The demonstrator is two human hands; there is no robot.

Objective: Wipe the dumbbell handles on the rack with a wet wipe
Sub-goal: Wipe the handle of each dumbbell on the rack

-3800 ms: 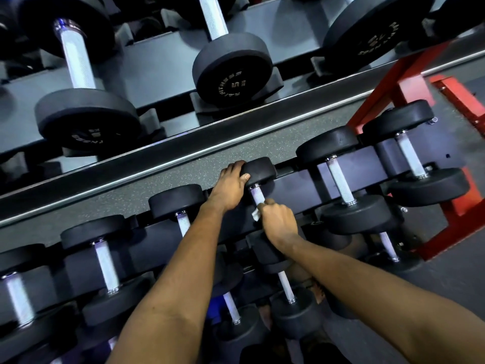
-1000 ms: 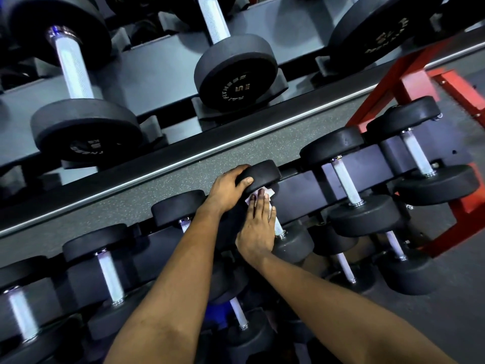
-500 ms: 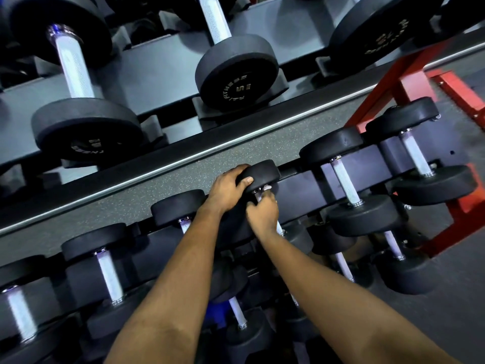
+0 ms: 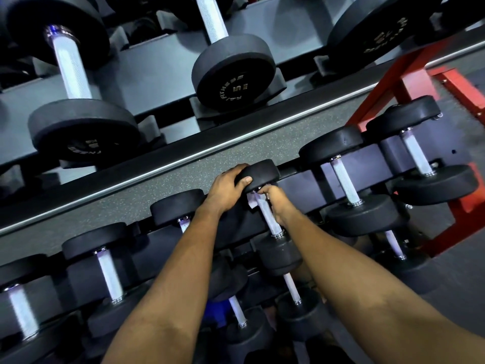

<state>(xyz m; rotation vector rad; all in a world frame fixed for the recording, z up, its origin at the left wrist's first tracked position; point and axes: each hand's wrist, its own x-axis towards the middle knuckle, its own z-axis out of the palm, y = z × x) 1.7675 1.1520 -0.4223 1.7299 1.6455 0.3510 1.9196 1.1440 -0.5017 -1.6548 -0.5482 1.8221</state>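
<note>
Since half a second ago the right hand (image 4: 279,203) has slid off the top of the handle (image 4: 268,219) to its right side, baring most of the knurled metal. Its fingers (image 4: 265,191) curl round the upper end of the handle just under the weight, pinching the wet wipe (image 4: 252,201) against the bar, and a white corner of the wipe sticks out on the bar's left side. The left hand (image 4: 225,186) has not shifted: its fingers drape over the rim of the dumbbell's upper head (image 4: 262,171) and its thumb presses the near edge, gripping it. This dumbbell sits tilted in the lower tier of the rack (image 4: 299,181), with its lower head (image 4: 282,252) just below the right wrist. Both forearms reach up from the bottom edge, the left one crossing over the neighbouring dumbbell (image 4: 177,206) on that side. Another small dumbbell (image 4: 343,181) lies in the next cradle to the right. Behind a speckled strip of floor (image 4: 183,179), the upper tier carries larger dumbbells, one marked with a 5 (image 4: 233,74). A red frame (image 4: 409,82) stands at the right end.
</note>
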